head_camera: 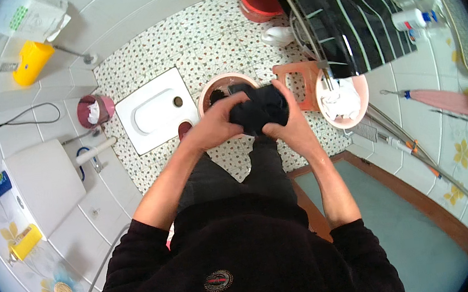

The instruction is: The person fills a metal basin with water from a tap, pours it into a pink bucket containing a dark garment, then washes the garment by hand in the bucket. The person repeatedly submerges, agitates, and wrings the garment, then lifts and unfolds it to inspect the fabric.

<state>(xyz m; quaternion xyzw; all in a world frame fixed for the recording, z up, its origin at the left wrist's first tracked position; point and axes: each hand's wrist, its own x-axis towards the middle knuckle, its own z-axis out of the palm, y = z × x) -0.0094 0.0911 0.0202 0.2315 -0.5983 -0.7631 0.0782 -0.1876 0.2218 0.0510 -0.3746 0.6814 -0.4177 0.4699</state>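
Both hands grip a dark cloth [260, 107], which looks bunched up and slightly blurred. My left hand [223, 120] pinches its left side between thumb and fingers. At its right side is my right hand [290, 119], the thumb underneath and the fingers along the edge. Below the cloth stands a pink round basin [202, 106] on the floor, partly covered by my hands. Inside that basin, a dark item [217, 96] lies at the left; whatever is under the cloth is hidden.
A white squat toilet [157, 111] is set into the floor at left, beside a pink waste bin [103, 109]. To the right are an orange plastic stool [306, 89] and a basin of white cloth [342, 100]. A black countertop [345, 14] overhangs the upper right, near a red bucket [258, 0].
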